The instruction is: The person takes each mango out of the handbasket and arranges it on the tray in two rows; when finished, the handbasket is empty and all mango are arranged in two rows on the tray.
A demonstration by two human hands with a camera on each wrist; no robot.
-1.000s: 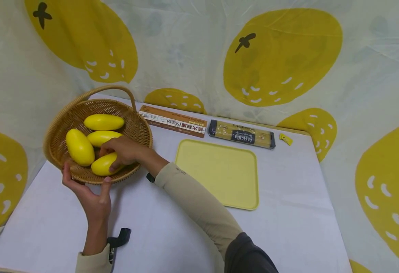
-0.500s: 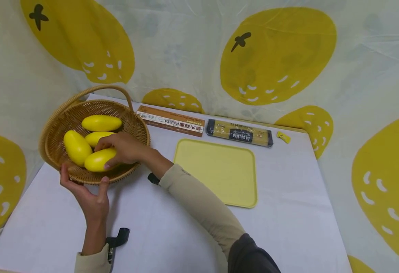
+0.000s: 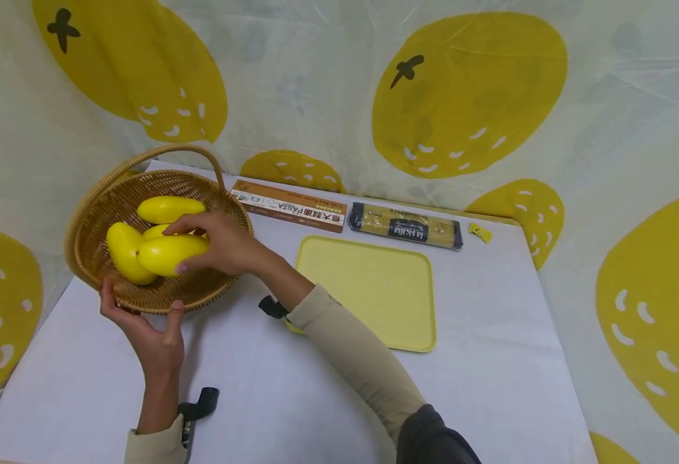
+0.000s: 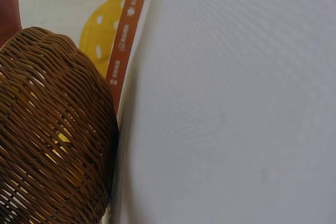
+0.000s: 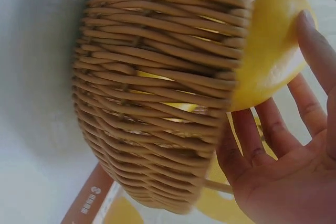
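A wicker basket [image 3: 236, 212] with a tall handle stands at the table's left, tipped towards me. My left hand [image 3: 152, 341] holds its near rim, thumb and fingers spread along the edge. Inside it, my right hand [image 3: 226, 243] grips a yellow mango [image 3: 166, 255] between thumb and fingers. The right wrist view shows this mango [image 5: 275, 45] at rim height, thumb on one side and fingers on the other. Beneath and around it lie more mangoes: one at the back [image 3: 171, 209], one at the left [image 3: 120, 245], one partly hidden [image 3: 155, 232].
A yellow tray [image 3: 374, 283] lies on the white table right of the basket, partly behind my right sleeve. Along the back edge are a pasta box [image 3: 289, 206], a spaghetti pack [image 3: 405, 225] and a small yellow packet [image 3: 480, 232]. A fruit-print cloth [image 3: 298, 84] hangs behind.
My right hand has taken hold of the nearest mango and raised it up and back over the others. My left hand stays at the rim.
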